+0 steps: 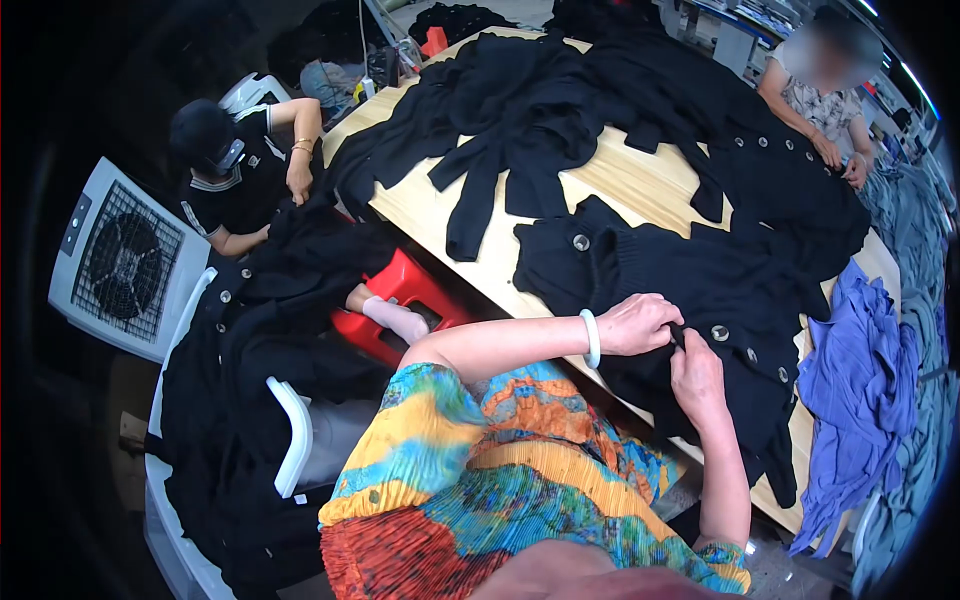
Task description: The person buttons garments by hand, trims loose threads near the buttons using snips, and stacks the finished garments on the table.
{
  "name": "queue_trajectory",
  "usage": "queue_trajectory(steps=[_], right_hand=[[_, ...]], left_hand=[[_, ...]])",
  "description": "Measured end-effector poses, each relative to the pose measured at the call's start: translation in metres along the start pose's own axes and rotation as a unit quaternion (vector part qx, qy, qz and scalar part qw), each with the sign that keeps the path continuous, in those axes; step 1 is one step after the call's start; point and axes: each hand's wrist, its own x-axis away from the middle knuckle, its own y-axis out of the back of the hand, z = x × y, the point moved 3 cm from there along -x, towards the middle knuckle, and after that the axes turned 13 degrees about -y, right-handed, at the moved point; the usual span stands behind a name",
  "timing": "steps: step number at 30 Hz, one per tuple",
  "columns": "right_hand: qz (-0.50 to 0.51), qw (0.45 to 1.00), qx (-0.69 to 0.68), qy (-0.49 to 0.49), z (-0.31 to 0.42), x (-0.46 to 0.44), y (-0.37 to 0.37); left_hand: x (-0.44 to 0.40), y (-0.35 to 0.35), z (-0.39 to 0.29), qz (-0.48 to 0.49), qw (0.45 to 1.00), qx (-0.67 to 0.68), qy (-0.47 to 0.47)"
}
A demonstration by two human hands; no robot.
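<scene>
A black knitted cardigan point(650, 265) with large buttons is spread on the wooden table in front of me. My left hand point(640, 324), with a pale bangle at the wrist, pinches a bit of its dark fabric. Close beside it, my right hand point(697, 375) has its fingers closed on the same small fold. The two hands nearly meet at the cardigan's edge. A large button point(720, 332) lies just right of my fingers. Whether anything small is held within the fold is hidden.
More black garments point(530, 110) are heaped across the wooden table point(425, 210). Purple cloth point(858, 370) hangs at the right edge. One person point(240, 150) handles black fabric at left, another point(825, 100) stands at far right. A red stool point(405, 285) and a fan unit point(130, 260) are at left.
</scene>
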Motion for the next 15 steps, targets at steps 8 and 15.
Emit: queue_trajectory(steps=[8, 15], right_hand=[[0.040, 0.993, -0.108, 0.040, 0.004, -0.005, 0.009], [0.063, 0.993, -0.094, 0.018, -0.013, -0.014, 0.005]], left_hand=[[-0.009, 0.040, 0.011, 0.148, 0.972, 0.182, 0.003], [-0.007, 0.029, 0.026, 0.177, 0.929, 0.302, 0.123]])
